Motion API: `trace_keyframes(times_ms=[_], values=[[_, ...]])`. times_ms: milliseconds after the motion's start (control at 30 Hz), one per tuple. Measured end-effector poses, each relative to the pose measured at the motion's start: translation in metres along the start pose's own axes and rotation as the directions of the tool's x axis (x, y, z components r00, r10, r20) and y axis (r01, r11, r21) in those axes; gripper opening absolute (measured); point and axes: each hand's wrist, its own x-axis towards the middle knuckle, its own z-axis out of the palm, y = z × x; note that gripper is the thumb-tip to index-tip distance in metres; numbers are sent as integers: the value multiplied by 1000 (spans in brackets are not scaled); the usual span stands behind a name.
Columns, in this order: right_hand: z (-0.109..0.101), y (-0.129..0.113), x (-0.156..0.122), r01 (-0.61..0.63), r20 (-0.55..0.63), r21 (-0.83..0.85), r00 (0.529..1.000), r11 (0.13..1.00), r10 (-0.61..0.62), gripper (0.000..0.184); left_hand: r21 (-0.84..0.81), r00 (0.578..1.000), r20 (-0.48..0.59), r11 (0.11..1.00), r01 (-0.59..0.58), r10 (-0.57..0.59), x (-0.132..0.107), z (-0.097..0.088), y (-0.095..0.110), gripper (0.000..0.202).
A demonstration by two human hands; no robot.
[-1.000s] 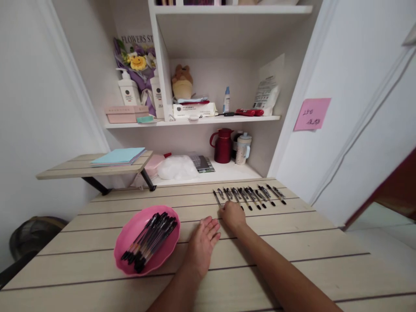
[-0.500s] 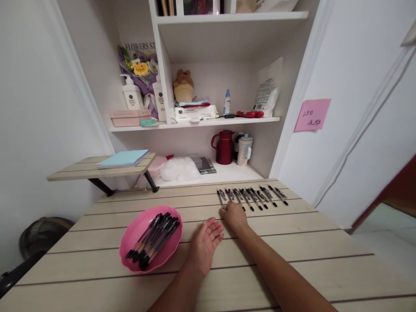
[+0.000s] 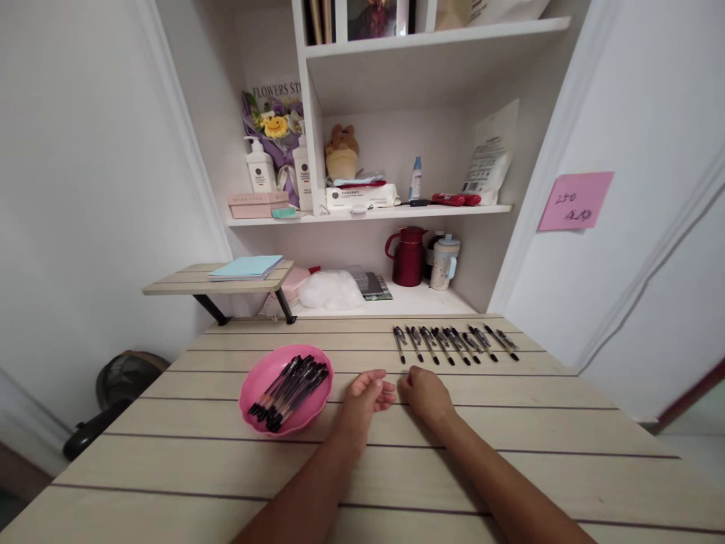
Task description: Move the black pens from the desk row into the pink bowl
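A row of black-capped pens lies side by side on the slatted wooden table. Just in front of the row's left end rests my right hand, its fingers curled into a loose fist; no pen sticks out of it. My left hand hovers beside it, palm turned inward, fingers slightly bent and apart, holding nothing. To the left sits a pink scalloped bowl, in which a heap of similar pens lies slanted.
A small raised wooden stand with light-blue paper rises at the back left. Behind the table are a plastic bag, a red jug and a pale cup. Shelves with bottles stand above.
My right hand has drawn back from the leftmost pen, which now lies fully visible. My left hand's fingers have curled a little more. The view has shifted left.
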Motion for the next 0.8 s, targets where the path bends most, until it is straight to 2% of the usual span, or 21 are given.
trace_keyframes(times_ms=[100, 167, 200, 267, 333, 367, 400, 467, 567, 700, 800], values=[[0, 0, -8, 28, 22, -23, 999, 999, -27, 25, 247, 990, -56, 962, -115, 133, 0, -7, 26, 29], [2, -1, -13, 46, 29, -36, 999, 998, -45, 24, 500, 969, -64, 848, -176, 238, 0, -22, 51, 27], [3, -1, -15, 58, 30, -44, 998, 997, -57, 24, 653, 954, -62, 734, -183, 294, -1, -32, 64, 24], [6, -2, -20, 86, 27, -62, 996, 994, -84, 24, 916, 945, -28, 388, -106, 326, -5, -55, 89, 19], [9, -2, -24, 107, 12, -80, 994, 991, -107, 23, 993, 942, -118, 47, 109, 315, -9, -78, 106, 16], [11, -1, -27, 119, -2, -87, 993, 989, -120, 22, 980, 940, -164, -58, 190, 300, -12, -87, 112, 15], [12, -1, -28, 132, -19, -91, 991, 987, -135, 22, 963, 933, -205, -108, 246, 295, -14, -95, 114, 14], [14, 1, -31, 150, -42, -96, 987, 984, -154, 22, 940, 921, -266, -134, 313, 286, -17, -104, 113, 13], [16, 3, -32, 139, -39, -106, 989, 985, -144, 22, 918, 893, -337, -109, 382, 298, -18, -109, 105, 11], [18, 7, -31, 136, -25, -107, 990, 985, -139, 20, 899, 858, -406, -30, 437, 313, -19, -113, 104, 12], [18, 9, -30, 131, -37, -78, 990, 988, -134, 21, 911, 859, -404, 55, 409, 315, -24, -111, 109, 15]])
